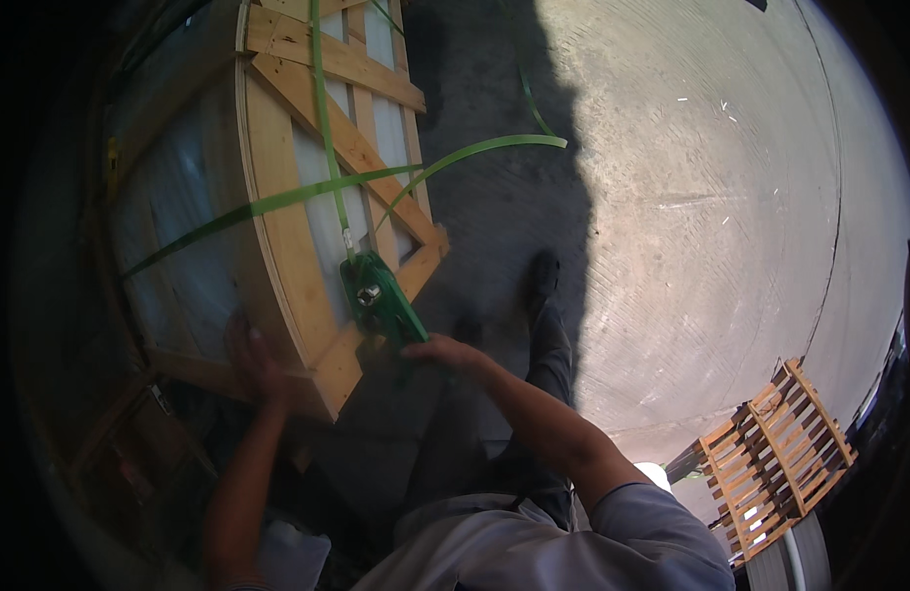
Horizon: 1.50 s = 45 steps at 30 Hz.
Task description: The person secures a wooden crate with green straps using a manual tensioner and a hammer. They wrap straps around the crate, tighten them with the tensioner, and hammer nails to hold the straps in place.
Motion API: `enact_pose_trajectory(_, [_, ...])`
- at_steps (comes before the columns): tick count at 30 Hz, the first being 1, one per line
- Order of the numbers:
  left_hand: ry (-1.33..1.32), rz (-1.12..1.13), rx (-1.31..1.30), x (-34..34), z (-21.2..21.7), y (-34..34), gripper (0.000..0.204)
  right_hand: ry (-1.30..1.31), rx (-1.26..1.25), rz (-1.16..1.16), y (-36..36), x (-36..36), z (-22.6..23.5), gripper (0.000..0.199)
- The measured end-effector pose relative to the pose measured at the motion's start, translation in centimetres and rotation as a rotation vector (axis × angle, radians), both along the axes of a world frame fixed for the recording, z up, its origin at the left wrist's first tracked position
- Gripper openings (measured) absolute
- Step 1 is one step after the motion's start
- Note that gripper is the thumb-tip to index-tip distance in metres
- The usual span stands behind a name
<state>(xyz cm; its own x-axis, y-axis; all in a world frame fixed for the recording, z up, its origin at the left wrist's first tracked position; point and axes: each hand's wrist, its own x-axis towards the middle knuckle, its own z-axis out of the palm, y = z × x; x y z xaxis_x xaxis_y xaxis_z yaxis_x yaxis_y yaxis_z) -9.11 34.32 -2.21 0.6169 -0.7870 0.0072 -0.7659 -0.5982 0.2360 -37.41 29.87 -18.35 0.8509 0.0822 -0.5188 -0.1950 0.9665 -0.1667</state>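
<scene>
In my right hand (445, 352) is the handle end of a green strapping tool (381, 298), the fingers closed round it. The tool lies against the slatted side of a tall wooden crate (277, 197), near its lower corner. One green strap (327, 128) runs down the slats to the tool's head, where a small pale piece sits on it. A second green strap (268, 204) crosses the crate, and a loose strap end (514, 142) arcs out over the floor. My left hand (253, 360) rests dim and blurred against the crate's near side, fingers stretched out, holding nothing.
White wrapping shows between the crate's slats. Concrete floor (691, 246) stretches to the right, part shaded and part sunlit, with small white scraps. A wooden pallet (775, 458) leans at the lower right. My shoe (544, 271) stands beside the crate. Dark clutter fills the lower left.
</scene>
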Motion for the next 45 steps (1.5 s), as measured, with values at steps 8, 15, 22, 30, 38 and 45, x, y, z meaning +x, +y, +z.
enact_pose_trajectory(8, [0.037, -0.088, 0.000, 0.5, 0.7, 0.2, 0.034, 0.073, -0.188, -0.209, 3.0, 1.3, -0.5, 0.051])
enact_pose_trajectory(15, [0.064, -0.091, -0.016, -0.6, 1.0, -0.4, 0.034, 0.309, -0.384, -0.273, 4.5, 3.0, 0.5, 0.050])
enact_pose_trajectory(22, [0.087, 0.026, 0.010, -0.8, 1.0, -1.1, 0.038, 0.421, -0.511, -0.279, 6.0, 3.8, 1.4, 0.046])
enact_pose_trajectory(30, [0.071, -0.026, -0.040, 0.0, 0.8, 0.1, 0.038, 0.643, -1.274, 0.263, -8.3, -2.8, -5.5, 0.055])
enact_pose_trajectory(38, [0.013, 0.023, -0.002, -0.5, 0.8, 0.0, 0.040, 0.975, -0.873, 0.193, -8.4, -14.6, -0.3, 0.057])
enact_pose_trajectory(45, [-0.009, 0.027, 0.018, -0.5, 1.0, -0.2, 0.044, 0.856, -0.805, 0.076, -7.3, -16.2, 13.3, 0.059])
